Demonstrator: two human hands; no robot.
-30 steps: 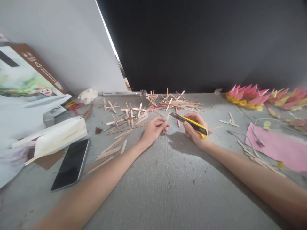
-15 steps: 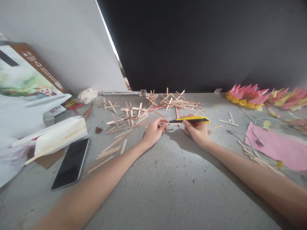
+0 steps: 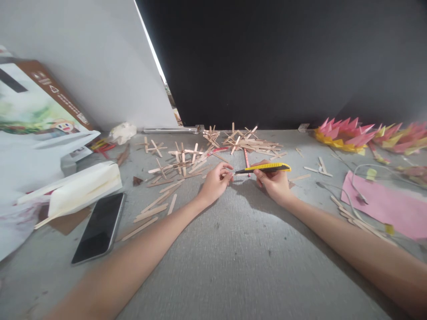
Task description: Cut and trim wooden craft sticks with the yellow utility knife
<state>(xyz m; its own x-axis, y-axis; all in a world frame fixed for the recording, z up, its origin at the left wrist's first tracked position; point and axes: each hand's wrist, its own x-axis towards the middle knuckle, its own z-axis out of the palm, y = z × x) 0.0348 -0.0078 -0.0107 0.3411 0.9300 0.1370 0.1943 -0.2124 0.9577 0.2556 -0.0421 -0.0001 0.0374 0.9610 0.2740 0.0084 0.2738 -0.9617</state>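
Observation:
My right hand (image 3: pixel 274 183) is closed round a yellow and black utility knife (image 3: pixel 268 168), held nearly level with its tip pointing left. Close to that tip, my left hand (image 3: pixel 215 181) has its thumb and fingers pinched together. Between the two hands shows a pale wooden craft stick (image 3: pixel 242 174), its left end at my left fingertips and partly hidden by them. Just behind the knife lies a narrow red patterned strip (image 3: pixel 246 158). Beyond my hands, several craft sticks are joined into crossed shapes (image 3: pixel 183 158), with loose sticks (image 3: pixel 258 145) piled beside them.
Left of my left arm lie a smartphone (image 3: pixel 99 227), loose sticks (image 3: pixel 151 213) and an opened paper packet (image 3: pixel 85 189). On the right are pink paper (image 3: pixel 383 204), a grey cable (image 3: pixel 350 195) and pink-yellow folded paper pieces (image 3: pixel 345 135). A black panel (image 3: pixel 267 66) stands behind.
The knife's tip has dipped slightly and its body has shifted a little left. My left fingers have moved very slightly; everything else stays in place.

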